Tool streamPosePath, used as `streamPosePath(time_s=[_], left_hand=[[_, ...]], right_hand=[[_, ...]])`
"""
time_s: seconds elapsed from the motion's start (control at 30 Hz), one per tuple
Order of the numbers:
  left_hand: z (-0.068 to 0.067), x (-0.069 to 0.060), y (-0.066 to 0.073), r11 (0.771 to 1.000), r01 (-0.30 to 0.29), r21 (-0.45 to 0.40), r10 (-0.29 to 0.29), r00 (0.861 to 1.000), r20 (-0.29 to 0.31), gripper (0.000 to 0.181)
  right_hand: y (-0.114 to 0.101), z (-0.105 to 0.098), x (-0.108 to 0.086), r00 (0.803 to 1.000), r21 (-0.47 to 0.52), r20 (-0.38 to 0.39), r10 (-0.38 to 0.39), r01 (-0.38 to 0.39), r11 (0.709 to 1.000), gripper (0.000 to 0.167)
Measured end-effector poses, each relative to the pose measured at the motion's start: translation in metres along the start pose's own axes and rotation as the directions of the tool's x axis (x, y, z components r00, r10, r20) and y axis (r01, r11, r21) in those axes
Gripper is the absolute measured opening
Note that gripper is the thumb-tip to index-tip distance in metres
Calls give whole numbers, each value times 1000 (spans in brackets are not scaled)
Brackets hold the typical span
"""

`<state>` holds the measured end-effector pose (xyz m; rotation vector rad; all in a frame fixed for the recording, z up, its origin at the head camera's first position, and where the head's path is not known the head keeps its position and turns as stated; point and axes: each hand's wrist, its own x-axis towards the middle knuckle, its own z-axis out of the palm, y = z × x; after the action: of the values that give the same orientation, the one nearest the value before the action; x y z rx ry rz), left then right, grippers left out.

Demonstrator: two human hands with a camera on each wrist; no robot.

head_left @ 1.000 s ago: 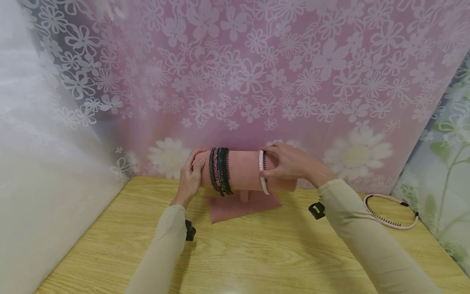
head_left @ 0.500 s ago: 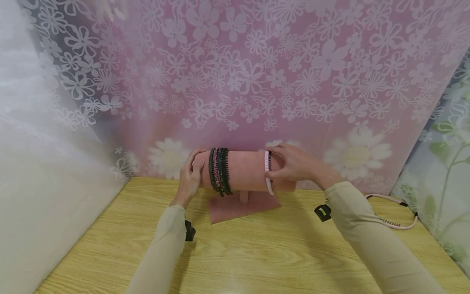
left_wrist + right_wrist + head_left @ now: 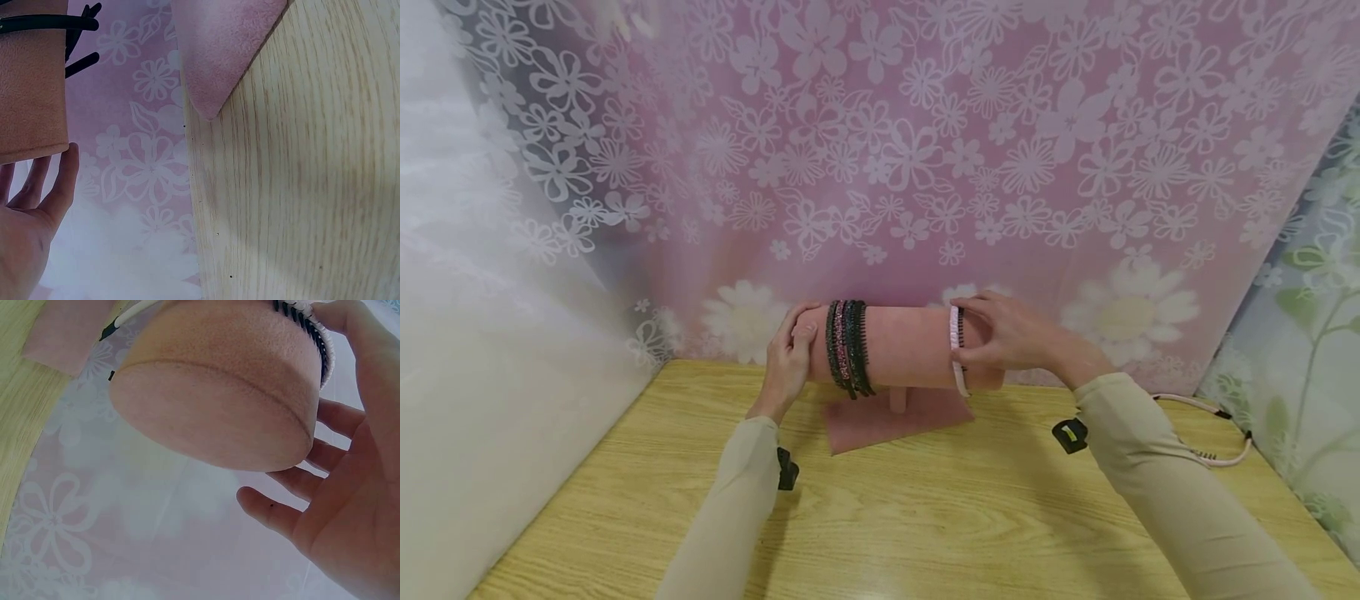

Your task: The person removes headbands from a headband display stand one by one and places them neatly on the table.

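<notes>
A pink padded roll (image 3: 910,346) lies level on a stand with a flat pink base (image 3: 891,423). My left hand (image 3: 787,364) grips the roll's left end, its fingers behind the end in the left wrist view. Several dark headbands (image 3: 848,348), one with pink glitter, sit side by side around the roll near that hand. Toward the right end, a white headband (image 3: 957,350) with dark teeth goes around the roll. My right hand (image 3: 1018,337) pinches this white headband, thumb in front and fingers at the top; its other fingers lie behind the roll in the right wrist view.
A pale pink headband (image 3: 1232,461) with dark tips lies on the wooden table (image 3: 880,517) at the right, partly covered by my right sleeve. A pink floral curtain (image 3: 887,167) hangs close behind the roll, with pale sheets at both sides.
The white headband has slid to the right along the roll, together with my right hand. My left hand, the dark headbands and the stand have stayed in place.
</notes>
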<state>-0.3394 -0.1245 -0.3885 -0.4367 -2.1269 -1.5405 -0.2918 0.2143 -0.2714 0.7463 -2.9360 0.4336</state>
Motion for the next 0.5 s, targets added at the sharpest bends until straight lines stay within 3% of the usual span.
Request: streamPosePath(time_s=[0.5], left_hand=[[0, 1, -1, 999, 28, -21, -27, 1000, 11, 41]], right_hand=[[5, -4, -8, 1000, 19, -7, 2, -2, 1000, 84]])
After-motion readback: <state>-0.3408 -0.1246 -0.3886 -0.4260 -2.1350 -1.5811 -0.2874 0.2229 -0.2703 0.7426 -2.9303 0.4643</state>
